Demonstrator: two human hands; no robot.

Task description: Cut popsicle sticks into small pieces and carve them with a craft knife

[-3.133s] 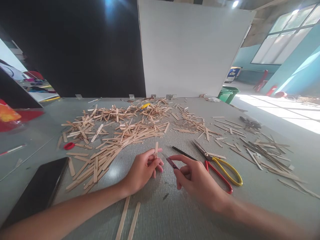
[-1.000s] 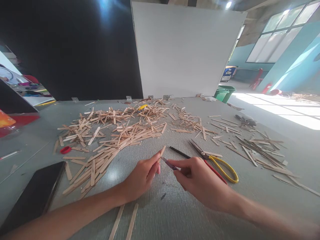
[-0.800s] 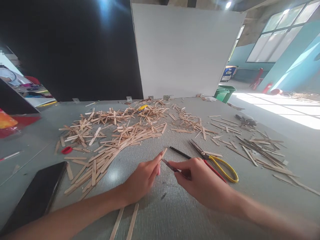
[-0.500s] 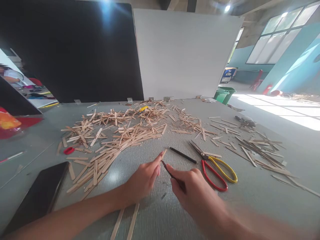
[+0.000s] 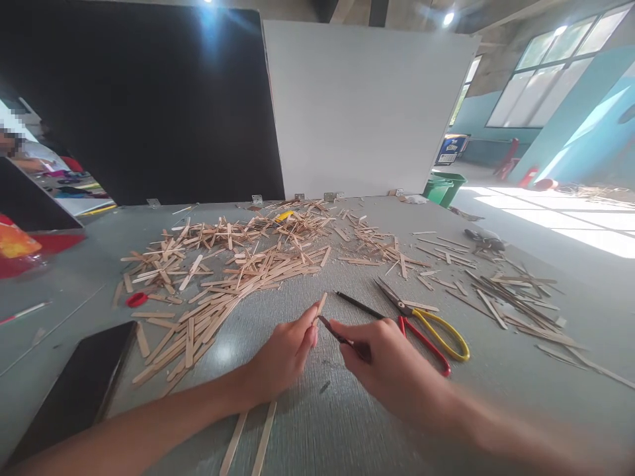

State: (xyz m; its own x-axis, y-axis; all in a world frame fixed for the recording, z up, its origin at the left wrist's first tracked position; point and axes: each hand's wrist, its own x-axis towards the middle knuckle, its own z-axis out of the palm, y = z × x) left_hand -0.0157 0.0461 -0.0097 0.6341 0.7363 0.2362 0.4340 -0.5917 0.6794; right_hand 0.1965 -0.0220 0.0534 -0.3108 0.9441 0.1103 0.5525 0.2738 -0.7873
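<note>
Right hand (image 5: 384,367) with blade (image 5: 331,329) nearer scissors (image 5: 436,330)

A black panel (image 5: 139,99) fills the upper left of the frame. A white panel (image 5: 367,112) stands beside it at centre, both upright at the far edge of the grey table (image 5: 496,396). At upper right, tall windows (image 5: 540,73) sit above a teal wall (image 5: 585,125). Sun lies bright on the floor (image 5: 560,218) at right, near a green bin (image 5: 443,187). A ceiling lamp (image 5: 449,18) glows at top.
</note>
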